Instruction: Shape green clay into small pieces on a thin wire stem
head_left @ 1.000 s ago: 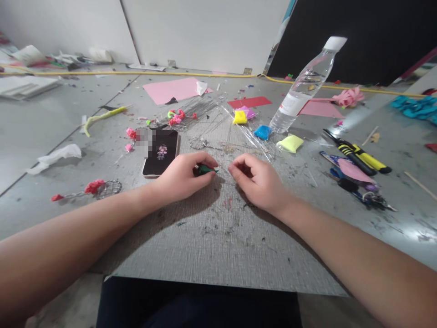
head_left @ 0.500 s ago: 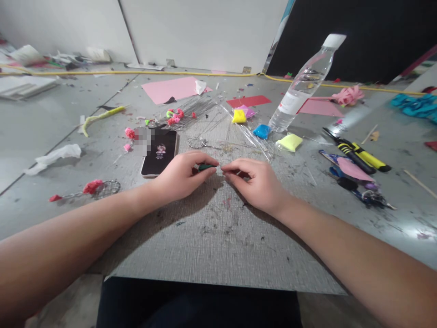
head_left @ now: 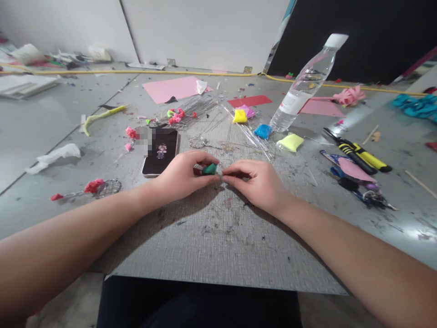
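My left hand (head_left: pixel 182 175) rests on the grey board (head_left: pixel 218 241) with its fingers pinched round a small green piece of clay (head_left: pixel 209 169); a bit of dark red shows beside it. My right hand (head_left: pixel 254 182) lies just to the right, fingertips pressed together at the clay's right end, touching it or a thin wire there; what they grip is too small to make out. A black phone (head_left: pixel 160 150) lies just behind my left hand.
Behind my hands lie thin wires (head_left: pixel 239 132), yellow (head_left: pixel 239 116), blue (head_left: pixel 262 131) and lime (head_left: pixel 290 142) clay packets and a tilted water bottle (head_left: pixel 305 84). Black-and-yellow pliers (head_left: pixel 355 154) and scissors lie right. Pink paper (head_left: pixel 174 89) and a wire piece with red clay (head_left: pixel 97 187) lie left.
My right hand has moved left until its fingertips meet the left hand's. The green piece has turned and shows more between my left fingers.
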`<state>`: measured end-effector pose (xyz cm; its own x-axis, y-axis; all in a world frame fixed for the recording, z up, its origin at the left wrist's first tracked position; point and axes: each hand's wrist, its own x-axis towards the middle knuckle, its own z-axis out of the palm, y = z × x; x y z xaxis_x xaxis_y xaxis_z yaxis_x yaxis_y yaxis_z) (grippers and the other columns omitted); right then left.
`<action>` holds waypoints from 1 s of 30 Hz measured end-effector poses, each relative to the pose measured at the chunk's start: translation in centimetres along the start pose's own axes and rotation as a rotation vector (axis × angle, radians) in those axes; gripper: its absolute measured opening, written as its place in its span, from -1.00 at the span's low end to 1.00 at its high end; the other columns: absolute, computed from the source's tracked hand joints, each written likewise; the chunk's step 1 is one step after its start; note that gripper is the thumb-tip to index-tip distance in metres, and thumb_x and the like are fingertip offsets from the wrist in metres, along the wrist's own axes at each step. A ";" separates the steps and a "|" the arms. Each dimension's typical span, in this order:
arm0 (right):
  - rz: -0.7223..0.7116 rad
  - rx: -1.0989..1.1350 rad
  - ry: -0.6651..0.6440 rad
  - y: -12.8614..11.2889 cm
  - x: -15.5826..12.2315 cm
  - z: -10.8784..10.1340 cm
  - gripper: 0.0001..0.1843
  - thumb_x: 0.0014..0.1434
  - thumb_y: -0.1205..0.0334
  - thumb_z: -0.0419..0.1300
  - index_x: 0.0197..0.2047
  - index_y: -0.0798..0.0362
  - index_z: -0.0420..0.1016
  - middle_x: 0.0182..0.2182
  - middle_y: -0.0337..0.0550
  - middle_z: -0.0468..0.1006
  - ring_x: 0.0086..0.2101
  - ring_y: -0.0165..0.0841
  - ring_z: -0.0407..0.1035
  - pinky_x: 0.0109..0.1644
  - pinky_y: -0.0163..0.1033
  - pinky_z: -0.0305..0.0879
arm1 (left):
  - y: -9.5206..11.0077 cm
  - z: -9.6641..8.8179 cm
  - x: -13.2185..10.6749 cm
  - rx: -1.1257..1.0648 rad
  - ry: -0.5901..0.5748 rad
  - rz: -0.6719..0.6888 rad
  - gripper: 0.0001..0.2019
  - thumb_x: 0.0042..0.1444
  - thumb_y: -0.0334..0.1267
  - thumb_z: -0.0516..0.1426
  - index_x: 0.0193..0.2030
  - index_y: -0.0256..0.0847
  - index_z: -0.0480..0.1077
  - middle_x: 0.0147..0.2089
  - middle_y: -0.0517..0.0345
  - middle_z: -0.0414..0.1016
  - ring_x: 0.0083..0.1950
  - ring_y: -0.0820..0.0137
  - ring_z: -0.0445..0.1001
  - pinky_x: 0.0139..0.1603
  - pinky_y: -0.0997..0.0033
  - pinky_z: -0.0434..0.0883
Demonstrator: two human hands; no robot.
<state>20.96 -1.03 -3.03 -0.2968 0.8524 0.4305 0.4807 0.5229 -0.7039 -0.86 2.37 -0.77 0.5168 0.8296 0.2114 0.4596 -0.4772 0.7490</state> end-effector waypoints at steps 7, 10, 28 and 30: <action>0.025 0.021 -0.012 -0.1 0.0 0.1 -0.92 0.25 0.30 0.32 -0.23 -0.01 0.68 -0.27 -0.11 0.73 -0.28 -0.23 0.59 -0.17 -0.10 0.49 | 0.0 0.0 0.1 0.013 0.007 0.004 -0.86 0.06 -0.22 0.33 -0.23 -0.13 0.55 -0.23 0.10 0.60 -0.23 0.32 0.52 -0.29 0.35 0.52; 0.062 0.030 -0.006 -0.1 0.0 0.1 -0.95 0.23 0.29 0.34 -0.26 0.00 0.67 -0.33 -0.15 0.72 -0.34 -0.26 0.58 -0.21 -0.12 0.47 | 0.0 0.0 0.1 0.021 0.001 -0.005 -0.87 0.07 -0.21 0.33 -0.25 -0.15 0.54 -0.26 0.10 0.58 -0.25 0.33 0.51 -0.30 0.36 0.51; 0.137 0.130 0.040 -0.3 -0.1 0.1 -0.53 0.20 -0.24 0.33 -0.38 0.00 0.43 -0.51 -0.23 0.54 -0.50 -0.37 0.41 -0.39 -0.22 0.32 | 0.8 -0.2 -0.1 0.063 0.057 0.049 -0.66 0.13 -0.05 0.30 -0.52 -0.18 0.36 -0.43 0.16 0.45 -0.35 0.38 0.39 -0.41 0.38 0.32; 0.136 0.145 0.036 -0.3 -0.1 0.1 -0.53 0.20 -0.25 0.32 -0.38 0.00 0.42 -0.51 -0.24 0.54 -0.50 -0.37 0.43 -0.40 -0.22 0.33 | 0.8 -0.3 -0.1 0.088 0.064 0.074 -0.61 0.14 -0.05 0.30 -0.55 -0.18 0.31 -0.47 0.20 0.38 -0.40 0.41 0.33 -0.44 0.38 0.25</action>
<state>20.72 -1.25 -2.93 -0.2066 0.9161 0.3437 0.3898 0.3993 -0.8298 -0.72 2.02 -0.05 0.5060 0.8066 0.3053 0.4849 -0.5589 0.6727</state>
